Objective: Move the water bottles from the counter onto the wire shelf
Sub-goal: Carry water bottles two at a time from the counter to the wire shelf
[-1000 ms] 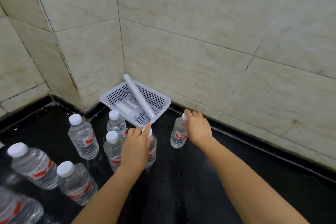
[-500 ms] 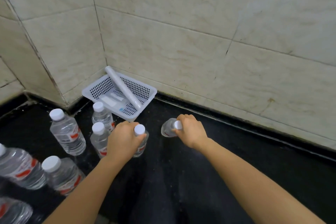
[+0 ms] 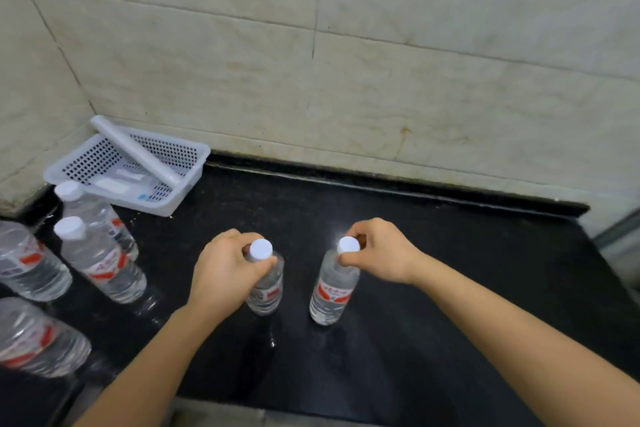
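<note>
Two clear water bottles with white caps and red labels hang over the black counter [image 3: 433, 253]. My left hand [image 3: 225, 270] grips the neck of one bottle [image 3: 266, 284]. My right hand [image 3: 381, 253] pinches the neck of the other bottle [image 3: 332, 291] just under its cap. Both bottles are roughly upright; whether their bases touch the counter is unclear. Several more bottles stand at the left: one [image 3: 104, 263], one behind it [image 3: 90, 208], one at the edge [image 3: 27, 263] and one low down [image 3: 34, 340]. No wire shelf is in view.
A white perforated plastic basket [image 3: 86, 163] sits in the back left corner with a white tube [image 3: 138, 152] lying across it. Tiled walls close the back and left. The counter's right end [image 3: 585, 218] meets a pale surface.
Both hands have drawn their bottles toward me and to the right, away from the basket and the other bottles. The right bottle was tilted and now hangs upright. The view swung right.
</note>
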A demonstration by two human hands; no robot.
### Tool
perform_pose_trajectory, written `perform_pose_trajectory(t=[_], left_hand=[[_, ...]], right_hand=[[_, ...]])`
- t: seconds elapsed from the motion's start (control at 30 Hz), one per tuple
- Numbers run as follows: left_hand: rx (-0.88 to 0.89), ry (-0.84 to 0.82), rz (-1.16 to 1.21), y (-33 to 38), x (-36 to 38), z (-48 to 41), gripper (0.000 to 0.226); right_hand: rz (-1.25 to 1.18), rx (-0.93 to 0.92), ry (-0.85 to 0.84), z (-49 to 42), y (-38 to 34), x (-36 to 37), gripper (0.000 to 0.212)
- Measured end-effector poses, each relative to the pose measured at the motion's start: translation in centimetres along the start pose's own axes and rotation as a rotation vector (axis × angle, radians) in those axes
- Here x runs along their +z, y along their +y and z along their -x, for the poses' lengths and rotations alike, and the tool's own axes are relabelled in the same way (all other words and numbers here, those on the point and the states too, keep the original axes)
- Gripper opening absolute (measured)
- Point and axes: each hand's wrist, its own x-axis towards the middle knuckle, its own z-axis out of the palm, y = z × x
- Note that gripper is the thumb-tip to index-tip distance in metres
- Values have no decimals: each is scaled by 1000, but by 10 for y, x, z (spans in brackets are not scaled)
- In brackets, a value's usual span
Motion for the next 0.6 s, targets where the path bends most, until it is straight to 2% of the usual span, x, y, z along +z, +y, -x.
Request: perform_pose_trajectory(t=[0.17, 0.4, 0.6], left_hand=[[86, -53, 84, 81, 56, 42, 16], [225, -26, 135, 208, 135, 99, 12], [315, -129, 195, 311, 196, 134, 12]], right_hand=[[-46, 22, 94, 73, 65, -49, 17], [-74, 18, 248, 178, 166, -127, 19], [-110, 96, 387, 259, 242, -192, 14]])
